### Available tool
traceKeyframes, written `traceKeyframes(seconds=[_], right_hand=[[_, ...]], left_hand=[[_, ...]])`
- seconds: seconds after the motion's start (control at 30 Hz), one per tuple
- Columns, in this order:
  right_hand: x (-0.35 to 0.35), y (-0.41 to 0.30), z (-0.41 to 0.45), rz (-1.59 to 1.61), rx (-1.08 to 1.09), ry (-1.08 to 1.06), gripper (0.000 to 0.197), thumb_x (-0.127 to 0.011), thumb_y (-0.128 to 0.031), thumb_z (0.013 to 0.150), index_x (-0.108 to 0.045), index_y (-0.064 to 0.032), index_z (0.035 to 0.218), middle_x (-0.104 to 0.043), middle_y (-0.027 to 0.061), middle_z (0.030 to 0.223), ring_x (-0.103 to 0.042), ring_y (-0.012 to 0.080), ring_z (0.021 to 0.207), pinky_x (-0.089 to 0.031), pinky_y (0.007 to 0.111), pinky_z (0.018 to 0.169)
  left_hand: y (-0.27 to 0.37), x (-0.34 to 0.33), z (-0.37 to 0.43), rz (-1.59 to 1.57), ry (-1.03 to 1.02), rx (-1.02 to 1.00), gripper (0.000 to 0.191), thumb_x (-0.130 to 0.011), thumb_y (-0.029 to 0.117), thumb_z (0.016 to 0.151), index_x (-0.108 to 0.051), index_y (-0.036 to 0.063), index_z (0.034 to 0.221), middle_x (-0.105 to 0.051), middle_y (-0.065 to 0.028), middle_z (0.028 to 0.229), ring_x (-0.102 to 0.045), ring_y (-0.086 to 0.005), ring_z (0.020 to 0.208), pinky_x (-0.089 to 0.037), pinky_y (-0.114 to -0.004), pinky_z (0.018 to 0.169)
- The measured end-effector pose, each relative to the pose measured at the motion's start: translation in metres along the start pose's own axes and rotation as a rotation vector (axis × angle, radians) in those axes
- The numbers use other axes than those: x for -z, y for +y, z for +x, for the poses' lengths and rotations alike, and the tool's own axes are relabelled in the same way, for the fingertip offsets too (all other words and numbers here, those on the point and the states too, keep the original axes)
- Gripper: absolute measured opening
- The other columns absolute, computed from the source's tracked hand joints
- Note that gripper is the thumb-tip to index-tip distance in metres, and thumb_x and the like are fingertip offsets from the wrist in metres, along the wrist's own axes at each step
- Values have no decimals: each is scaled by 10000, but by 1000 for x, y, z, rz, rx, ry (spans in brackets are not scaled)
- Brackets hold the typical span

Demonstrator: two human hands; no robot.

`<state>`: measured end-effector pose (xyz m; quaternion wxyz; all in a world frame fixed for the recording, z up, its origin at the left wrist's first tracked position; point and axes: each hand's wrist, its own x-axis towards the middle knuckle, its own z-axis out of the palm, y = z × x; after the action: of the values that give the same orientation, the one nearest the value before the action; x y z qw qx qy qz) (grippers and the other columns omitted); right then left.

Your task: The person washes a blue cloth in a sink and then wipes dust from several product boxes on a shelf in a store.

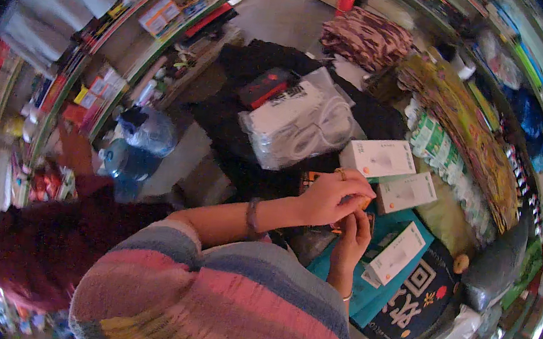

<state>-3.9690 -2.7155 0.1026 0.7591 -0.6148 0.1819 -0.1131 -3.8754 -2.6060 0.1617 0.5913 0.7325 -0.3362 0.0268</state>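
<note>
My left hand (pixel 336 198), with a ring on one finger, meets my right hand (pixel 356 236) in front of my chest. Between the fingertips of both hands is a small orange item (pixel 364 202), mostly hidden. An orange and black box (pixel 310 179) lies partly under the hands. Just beyond them are a white carton with a light bulb picture (pixel 379 157) and a similar carton (pixel 407 192). A third such carton (pixel 398 253) lies to the right on a teal sheet (pixel 372 304). A clear plastic bag with a white cable (pixel 307 123) rests on black cloth.
A red and black box (pixel 265 87) lies beside the bag. Camouflage cloth (pixel 366 39) is farther back. Stocked shelves (pixel 167 24) curve along both sides. Large blue water bottles (pixel 132 162) stand at left, near a person in dark red (pixel 49 244). A dark printed mat (pixel 412 309) lies at right.
</note>
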Motion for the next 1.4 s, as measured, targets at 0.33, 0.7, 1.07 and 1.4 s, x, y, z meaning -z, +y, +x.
traceKeyframes(seconds=[0.33, 0.7, 1.07, 1.4], right_hand=[[-21, -4, -12, 15, -65, -108, 214, -508, -132, 887, -531, 5, 1050, -585, 50, 909, -567, 118, 765, -449, 241, 661], [-53, 20, -26, 78, -366, -303, 392, -348, -310, 946, -484, 7, 1132, -539, 99, 1088, -516, 188, 963, -428, 328, 801], [-103, 59, -73, -78, -508, -645, 358, -495, -352, 891, -534, -21, 1020, -559, 78, 982, -532, 187, 871, -440, 332, 751], [-286, 52, -165, -122, -678, -810, 240, -544, -207, 869, -595, -21, 1011, -603, 89, 994, -578, 214, 894, -455, 345, 809]], left_hand=[[-2, 18, -29, -26, 107, 4, 170, -575, 59, 770, -633, 75, 929, -600, -100, 911, -589, -271, 853, -472, -352, 735], [-6, 60, -105, 455, 121, -57, 154, -595, 177, 762, -622, 116, 901, -588, -40, 904, -571, -216, 860, -430, -348, 790], [-21, 124, -194, 492, -247, 204, 265, -483, 315, 842, -591, 129, 998, -594, -76, 868, -595, -280, 777, -488, -408, 637], [-24, 272, -330, 454, -22, 368, 352, -438, 336, 878, -521, 176, 1180, -592, -92, 1049, -593, -283, 897, -496, -394, 720]])
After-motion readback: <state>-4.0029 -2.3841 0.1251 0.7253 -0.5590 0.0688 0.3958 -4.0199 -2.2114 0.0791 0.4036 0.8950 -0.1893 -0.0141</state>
